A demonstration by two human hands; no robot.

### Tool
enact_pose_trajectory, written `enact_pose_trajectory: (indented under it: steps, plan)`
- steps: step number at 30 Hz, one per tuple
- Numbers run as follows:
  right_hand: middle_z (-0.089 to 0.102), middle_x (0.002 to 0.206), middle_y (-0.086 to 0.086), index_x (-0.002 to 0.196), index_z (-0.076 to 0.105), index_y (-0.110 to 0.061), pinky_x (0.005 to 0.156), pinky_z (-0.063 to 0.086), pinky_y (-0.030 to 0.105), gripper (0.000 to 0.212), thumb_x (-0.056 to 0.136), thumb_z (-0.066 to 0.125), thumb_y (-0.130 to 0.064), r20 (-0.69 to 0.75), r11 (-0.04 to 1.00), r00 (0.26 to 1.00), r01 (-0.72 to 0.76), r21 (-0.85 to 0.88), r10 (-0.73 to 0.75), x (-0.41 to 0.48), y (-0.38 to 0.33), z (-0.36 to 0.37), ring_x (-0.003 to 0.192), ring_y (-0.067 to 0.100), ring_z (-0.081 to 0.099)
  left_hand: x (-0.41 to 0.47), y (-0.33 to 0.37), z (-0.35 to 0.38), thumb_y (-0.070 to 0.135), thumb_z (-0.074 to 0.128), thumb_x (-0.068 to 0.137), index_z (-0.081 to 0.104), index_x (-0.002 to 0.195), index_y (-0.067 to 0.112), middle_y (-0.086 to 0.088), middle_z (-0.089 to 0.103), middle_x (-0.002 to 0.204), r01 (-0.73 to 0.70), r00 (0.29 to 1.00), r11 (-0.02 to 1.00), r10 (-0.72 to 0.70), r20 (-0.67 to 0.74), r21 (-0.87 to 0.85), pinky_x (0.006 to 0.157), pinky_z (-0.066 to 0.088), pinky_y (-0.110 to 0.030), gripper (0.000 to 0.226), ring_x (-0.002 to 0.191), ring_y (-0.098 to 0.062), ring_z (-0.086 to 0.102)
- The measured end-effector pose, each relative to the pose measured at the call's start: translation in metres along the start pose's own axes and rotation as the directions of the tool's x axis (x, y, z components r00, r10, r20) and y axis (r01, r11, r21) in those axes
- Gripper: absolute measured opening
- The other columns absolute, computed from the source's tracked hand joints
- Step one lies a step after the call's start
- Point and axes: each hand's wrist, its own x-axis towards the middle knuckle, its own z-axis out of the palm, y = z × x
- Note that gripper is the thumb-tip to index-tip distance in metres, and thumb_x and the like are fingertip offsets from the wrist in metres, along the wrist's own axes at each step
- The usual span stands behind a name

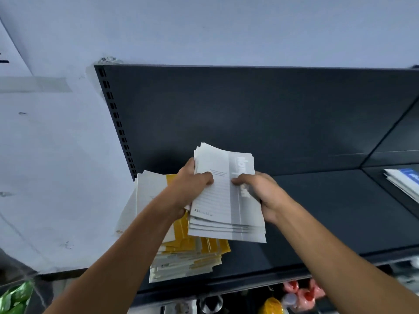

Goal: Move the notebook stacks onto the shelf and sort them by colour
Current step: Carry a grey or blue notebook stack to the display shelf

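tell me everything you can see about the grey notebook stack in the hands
The grey notebook stack is a fanned bundle of thin paper-covered books, white with a grey spine band and an "A5" mark. The left hand and right hand each grip a side, thumbs on top. It overlaps the yellow stack at the left of the dark shelf.

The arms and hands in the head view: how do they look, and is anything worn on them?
Both forearms enter from the bottom edge and are bare as far as the picture shows: no sleeves, no gloves. The left hand and the right hand carry no ring, watch or bracelet that I can see. No marks, tape or cables show on them. Whatever is worn higher on the arms lies outside the picture.
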Motion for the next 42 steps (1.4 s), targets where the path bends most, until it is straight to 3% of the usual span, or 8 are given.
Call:
enact_pose_trajectory:
  steps: [14, 18, 26, 29, 32, 34, 38, 42]
  plan:
    - [0.079, 0.106, 0.020, 0.113, 0.070, -0.005, 0.089, 0.061, 0.054, 0.026, 0.086, 0.070, -0.005, -0.384, 0.994, 0.922, 0.083, 0.075, -0.048, -0.067, 0.005, -0.196, 0.100, 0.039, 0.076, -0.002, 0.051, 0.205, 0.014, 0.057, 0.094, 0.047, 0.139, 0.029, 0.011, 0.066, 0.114, -0.157, 0.940, 0.986, 0.130, 0.315, 0.062, 0.071, 0.053, -0.029, 0.049, 0.099, -0.012, 0.066]
    - [0.080, 0.104, 0.016, 0.121, 0.065, -0.005, 0.087, 0.062, 0.055, 0.044, 0.078, 0.075, -0.008, -0.470, 0.984, 0.881, 0.121, 0.127, -0.048, -0.087, 0.009, -0.283, 0.099, 0.039, 0.076, -0.004, 0.068, 0.298, 0.017, 0.058, 0.093, 0.045, 0.142, 0.028, 0.011, 0.065, 0.117, -0.201, 0.913, 0.975, 0.149, 0.381, 0.100, 0.072, 0.052, -0.029, 0.051, 0.101, -0.011, 0.065]
    - [0.080, 0.106, 0.014, 0.112, 0.069, -0.013, 0.092, 0.060, 0.054, 0.027, 0.086, 0.071, -0.003, -0.610, 0.973, 0.793, 0.143, 0.179, -0.005, -0.137, 0.019, -0.437, 0.103, 0.038, 0.075, -0.014, 0.087, 0.470, 0.016, 0.057, 0.092, 0.052, 0.134, 0.025, 0.009, 0.069, 0.114, -0.275, 0.843, 0.949, 0.162, 0.513, 0.152, 0.068, 0.051, -0.027, 0.043, 0.099, -0.010, 0.067]
    - [0.081, 0.100, 0.012, 0.098, 0.070, -0.017, 0.084, 0.061, 0.047, 0.018, 0.089, 0.068, -0.002, -0.637, 0.971, 0.771, 0.148, 0.188, 0.005, -0.155, 0.021, -0.478, 0.093, 0.035, 0.076, -0.020, 0.094, 0.516, 0.019, 0.055, 0.094, 0.056, 0.129, 0.029, 0.014, 0.069, 0.110, -0.333, 0.808, 0.926, 0.184, 0.560, 0.177, 0.067, 0.050, -0.025, 0.037, 0.097, -0.007, 0.067]
    - [0.073, 0.092, 0.015, 0.099, 0.074, -0.006, 0.080, 0.054, 0.042, 0.018, 0.082, 0.071, -0.004, -0.671, 0.957, 0.742, 0.190, 0.220, 0.007, -0.168, 0.022, -0.514, 0.081, 0.031, 0.062, -0.022, 0.103, 0.557, 0.031, 0.053, 0.094, 0.060, 0.121, 0.033, 0.019, 0.068, 0.106, -0.467, 0.780, 0.842, 0.248, 0.574, 0.270, 0.067, 0.047, -0.022, 0.028, 0.095, 0.000, 0.063]
    - [0.067, 0.092, 0.022, 0.108, 0.072, 0.004, 0.078, 0.051, 0.044, 0.040, 0.070, 0.072, -0.011, -0.700, 0.950, 0.714, 0.204, 0.234, 0.019, -0.169, 0.024, -0.533, 0.081, 0.031, 0.056, -0.022, 0.108, 0.580, 0.035, 0.051, 0.095, 0.062, 0.114, 0.032, 0.017, 0.069, 0.103, -0.524, 0.768, 0.786, 0.271, 0.580, 0.327, 0.065, 0.045, -0.021, 0.022, 0.091, 0.000, 0.062]
    - [0.076, 0.102, 0.030, 0.109, 0.068, 0.004, 0.081, 0.061, 0.058, 0.038, 0.074, 0.069, -0.009, -0.774, 0.953, 0.631, 0.200, 0.226, 0.051, -0.174, 0.026, -0.568, 0.083, 0.038, 0.073, -0.017, 0.116, 0.627, 0.035, 0.052, 0.096, 0.058, 0.118, 0.030, 0.013, 0.066, 0.101, -0.567, 0.746, 0.735, 0.268, 0.609, 0.371, 0.063, 0.043, -0.021, 0.024, 0.088, -0.004, 0.061]
    - [0.067, 0.082, 0.020, 0.103, 0.066, 0.015, 0.067, 0.052, 0.042, 0.033, 0.078, 0.066, -0.007, -0.811, 0.948, 0.575, 0.184, 0.259, 0.110, -0.170, 0.032, -0.606, 0.073, 0.029, 0.061, -0.002, 0.122, 0.669, 0.032, 0.055, 0.094, 0.059, 0.122, 0.025, 0.014, 0.066, 0.096, -0.603, 0.699, 0.715, 0.261, 0.666, 0.353, 0.073, 0.048, -0.028, 0.029, 0.090, -0.009, 0.061]
